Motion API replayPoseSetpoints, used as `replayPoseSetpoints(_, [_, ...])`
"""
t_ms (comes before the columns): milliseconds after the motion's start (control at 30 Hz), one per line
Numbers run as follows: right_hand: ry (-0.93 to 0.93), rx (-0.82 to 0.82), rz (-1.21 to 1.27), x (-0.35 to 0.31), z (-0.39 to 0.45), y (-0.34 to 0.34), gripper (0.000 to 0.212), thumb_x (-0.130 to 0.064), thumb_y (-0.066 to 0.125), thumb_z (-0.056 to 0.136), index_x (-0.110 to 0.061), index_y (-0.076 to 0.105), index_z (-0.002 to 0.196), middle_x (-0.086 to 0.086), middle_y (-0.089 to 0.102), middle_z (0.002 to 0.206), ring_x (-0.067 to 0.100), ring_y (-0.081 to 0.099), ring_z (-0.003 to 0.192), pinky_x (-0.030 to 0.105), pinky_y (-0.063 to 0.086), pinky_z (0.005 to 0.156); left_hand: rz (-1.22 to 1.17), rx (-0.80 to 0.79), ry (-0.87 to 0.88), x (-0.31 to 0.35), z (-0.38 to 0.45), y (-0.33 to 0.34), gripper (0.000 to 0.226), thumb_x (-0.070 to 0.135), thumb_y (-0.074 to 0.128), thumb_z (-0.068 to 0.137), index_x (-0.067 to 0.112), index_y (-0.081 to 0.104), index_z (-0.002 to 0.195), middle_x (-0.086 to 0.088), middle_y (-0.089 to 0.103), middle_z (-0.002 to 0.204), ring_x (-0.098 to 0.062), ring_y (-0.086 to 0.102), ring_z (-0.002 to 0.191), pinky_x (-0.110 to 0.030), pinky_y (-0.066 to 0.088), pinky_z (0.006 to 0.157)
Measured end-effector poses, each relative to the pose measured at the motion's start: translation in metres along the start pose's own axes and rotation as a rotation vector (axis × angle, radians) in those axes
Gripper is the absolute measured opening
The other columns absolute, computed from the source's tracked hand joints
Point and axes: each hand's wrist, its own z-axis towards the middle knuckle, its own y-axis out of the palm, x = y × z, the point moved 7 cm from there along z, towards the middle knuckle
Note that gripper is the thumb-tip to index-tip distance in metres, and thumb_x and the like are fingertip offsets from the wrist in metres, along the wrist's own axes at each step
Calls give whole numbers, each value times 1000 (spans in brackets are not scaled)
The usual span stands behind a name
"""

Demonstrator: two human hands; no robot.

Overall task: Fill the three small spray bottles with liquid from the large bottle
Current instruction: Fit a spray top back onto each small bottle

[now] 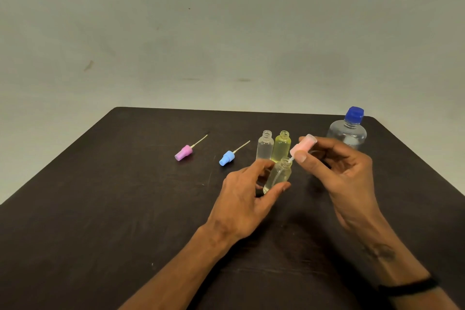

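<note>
My left hand grips a small clear spray bottle, tilted slightly, just above the dark table. My right hand holds a pale pink spray cap beside the bottle's open neck, its thin tube reaching into the mouth. Behind stand two uncapped small bottles: a clear one and a yellowish one. A large clear bottle with a blue cap on stands at the back right.
A purple-pink spray cap and a blue spray cap, each with a thin dip tube, lie on the table left of the bottles. A grey wall rises behind the table's far edge.
</note>
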Motion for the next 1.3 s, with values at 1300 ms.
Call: replayPoseSetpoints(1300, [160, -116, 164, 21, 0, 7, 56, -19, 81, 78, -16, 69, 133, 6, 79, 121, 23, 74, 119, 36, 63, 95, -191, -56, -25, -1, 2, 7, 39, 41, 70, 99, 15, 67, 129, 4, 77, 106, -9, 75, 98, -36, 62, 86])
